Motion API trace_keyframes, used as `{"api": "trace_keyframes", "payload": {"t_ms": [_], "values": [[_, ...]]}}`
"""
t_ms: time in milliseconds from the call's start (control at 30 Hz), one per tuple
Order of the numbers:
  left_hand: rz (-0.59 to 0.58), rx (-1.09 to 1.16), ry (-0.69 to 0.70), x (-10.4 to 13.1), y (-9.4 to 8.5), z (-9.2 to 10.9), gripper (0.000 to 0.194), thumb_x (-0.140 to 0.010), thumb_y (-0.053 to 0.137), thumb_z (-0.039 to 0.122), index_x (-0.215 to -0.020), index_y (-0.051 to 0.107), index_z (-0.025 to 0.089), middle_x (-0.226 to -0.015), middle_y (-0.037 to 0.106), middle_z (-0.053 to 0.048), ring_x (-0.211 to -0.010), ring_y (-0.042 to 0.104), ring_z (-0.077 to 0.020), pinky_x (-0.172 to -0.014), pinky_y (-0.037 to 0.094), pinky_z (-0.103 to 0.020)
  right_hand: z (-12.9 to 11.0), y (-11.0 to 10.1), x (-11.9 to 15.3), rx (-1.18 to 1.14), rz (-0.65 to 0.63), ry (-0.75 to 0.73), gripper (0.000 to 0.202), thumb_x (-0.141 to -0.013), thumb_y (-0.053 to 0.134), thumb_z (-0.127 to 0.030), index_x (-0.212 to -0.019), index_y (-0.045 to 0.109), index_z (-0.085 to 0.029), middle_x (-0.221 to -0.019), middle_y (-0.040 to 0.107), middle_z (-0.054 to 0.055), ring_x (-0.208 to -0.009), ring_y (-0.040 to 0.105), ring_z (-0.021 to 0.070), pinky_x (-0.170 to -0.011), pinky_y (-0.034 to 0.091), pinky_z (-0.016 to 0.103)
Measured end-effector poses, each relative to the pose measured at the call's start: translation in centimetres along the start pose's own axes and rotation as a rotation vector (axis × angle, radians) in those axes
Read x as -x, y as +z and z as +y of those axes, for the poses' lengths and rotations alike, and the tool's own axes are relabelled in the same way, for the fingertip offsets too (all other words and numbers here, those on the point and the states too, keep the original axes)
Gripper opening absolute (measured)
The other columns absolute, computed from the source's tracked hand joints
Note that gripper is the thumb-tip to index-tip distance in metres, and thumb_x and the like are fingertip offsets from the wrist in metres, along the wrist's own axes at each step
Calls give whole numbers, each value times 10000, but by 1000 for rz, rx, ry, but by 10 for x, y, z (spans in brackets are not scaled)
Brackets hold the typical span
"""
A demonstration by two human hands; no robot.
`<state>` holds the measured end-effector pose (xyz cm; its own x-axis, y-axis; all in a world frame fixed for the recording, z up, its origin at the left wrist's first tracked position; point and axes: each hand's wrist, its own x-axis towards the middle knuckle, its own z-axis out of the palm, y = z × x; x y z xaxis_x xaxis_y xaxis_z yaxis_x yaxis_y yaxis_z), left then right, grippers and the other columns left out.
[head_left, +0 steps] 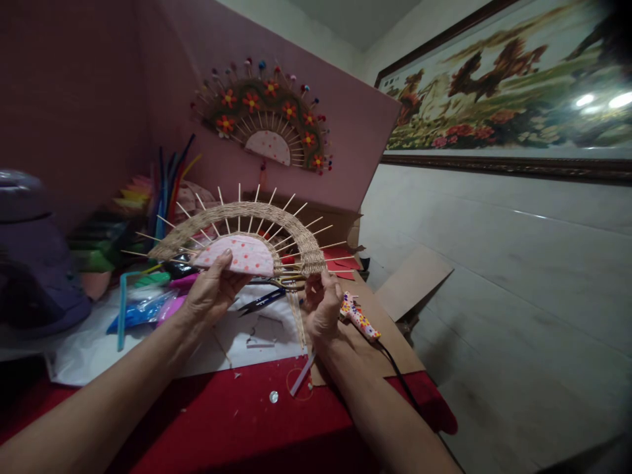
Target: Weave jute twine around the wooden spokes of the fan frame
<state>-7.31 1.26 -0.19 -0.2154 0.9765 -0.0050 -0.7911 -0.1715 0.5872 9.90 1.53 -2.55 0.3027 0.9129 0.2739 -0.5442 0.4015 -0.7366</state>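
Both my hands hold up a half-round woven fan [237, 214] with thin wooden sticks spreading out past a band of tan twine. At its base is a half-disc covered in pink cloth with red dots [241, 254]. My left hand [216, 284] pinches this half-disc, thumb in front and fingers behind. At the band's lower right end, my right hand [323, 303] grips the twine weave between thumb and fingers. Below the fan lie dark-bladed scissors [264, 301] with yellowish handles. A flower-patterned glue gun [362, 317] rests right of my right hand.
A finished-looking fan with orange flowers [266, 108] hangs on the pink board [345, 125] behind. Left are a purple flask [37, 257], pipe cleaners [170, 184] and a blue straw [122, 313]. A cord [399, 375] trails over cardboard [385, 342] near the red cloth [222, 421].
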Motion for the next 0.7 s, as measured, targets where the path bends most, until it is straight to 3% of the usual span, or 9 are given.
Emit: {"api": "trace_keyframes", "payload": {"t_ms": [167, 533, 700], "values": [[-5, 0, -6, -1, -1, 0, 99, -815, 539, 97, -867, 605, 149, -738, 707, -58, -651, 677, -150, -678, 575, -297, -1, -1, 0, 45, -19, -1, 304, -778, 524, -476, -726, 528, -176, -605, 497, -43, -464, 417, 62, -375, 241, 178], [-25, -8, -4, -3, -3, -2, 130, -808, 544, 111, -913, 614, 142, -759, 711, -70, -651, 677, -156, -684, 580, -309, -7, 5, -1, -7, 47, 21, 267, -778, 497, -445, -710, 525, -188, -638, 540, -24, -536, 485, 87, -480, 382, 194], [-26, -13, 3, -2, -2, -2, 115, -818, 524, 101, -875, 613, 146, -728, 709, -60, -635, 674, -151, -665, 578, -284, -5, 2, -3, -24, 37, 7, 258, -765, 539, -425, -689, 517, -179, -601, 508, -40, -509, 458, 74, -461, 361, 182]]}}
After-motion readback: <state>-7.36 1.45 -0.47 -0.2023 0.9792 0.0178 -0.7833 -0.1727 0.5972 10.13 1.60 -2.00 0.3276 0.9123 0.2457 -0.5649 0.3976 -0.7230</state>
